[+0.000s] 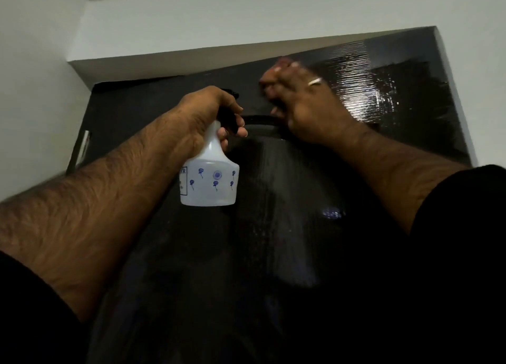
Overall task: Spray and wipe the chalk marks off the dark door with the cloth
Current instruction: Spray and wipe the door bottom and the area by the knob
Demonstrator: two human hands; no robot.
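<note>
I look up at the dark door (191, 254). My left hand (208, 112) grips the neck and black trigger of a white spray bottle (209, 183) printed with small blue flowers, held in front of the door's upper middle. My right hand (304, 103), blurred and wearing a ring, is against the door near its top edge, fingers bunched round what looks like the cloth (282, 62); only reddish bits of it show at the fingertips. A wet glossy patch (372, 90) shines at the door's upper right. Faint pale streaks (290, 199) run down the middle.
White walls and the white lintel (164, 60) frame the door. A metal fitting (85, 144) shows on the door's left edge. My black sleeves fill the lower corners.
</note>
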